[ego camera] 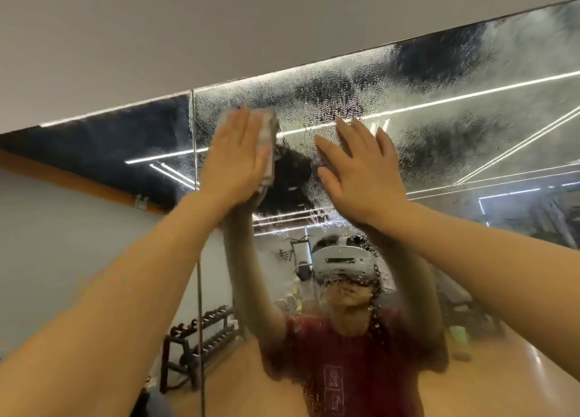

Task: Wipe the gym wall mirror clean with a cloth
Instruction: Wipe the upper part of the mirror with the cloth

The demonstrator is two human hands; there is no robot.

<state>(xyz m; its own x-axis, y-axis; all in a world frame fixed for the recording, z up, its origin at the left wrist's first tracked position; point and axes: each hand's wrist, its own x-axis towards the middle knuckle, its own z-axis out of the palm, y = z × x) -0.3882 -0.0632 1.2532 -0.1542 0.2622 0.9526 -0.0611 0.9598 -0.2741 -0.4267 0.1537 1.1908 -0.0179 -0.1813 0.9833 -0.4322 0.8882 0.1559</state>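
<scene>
Hands are reaching high at the frame's centre. Left hand (237, 156) is pressing a grey cloth (266, 143) flat against the wet wall mirror (439, 127) with straight fingers, just below its top edge. Right hand (361, 171) is resting open-palmed on the glass just beside it, holding nothing. Lower left, a dumbbell rack (201, 341) is showing in the reflection.

The cloth (268, 140) is pale grey-white. The mirror (439, 134) is mottled with whitish droplet speckle and streaks over dark patches, crossed by bright white reflected light lines. Above its top edge the wall (219, 24) is plain light grey. Reflected in the mirror are a dark red shirt (351, 354) with a faint pale print, a white headset (345, 261), a black dumbbell rack (201, 344) and an orange band (78, 181).
</scene>
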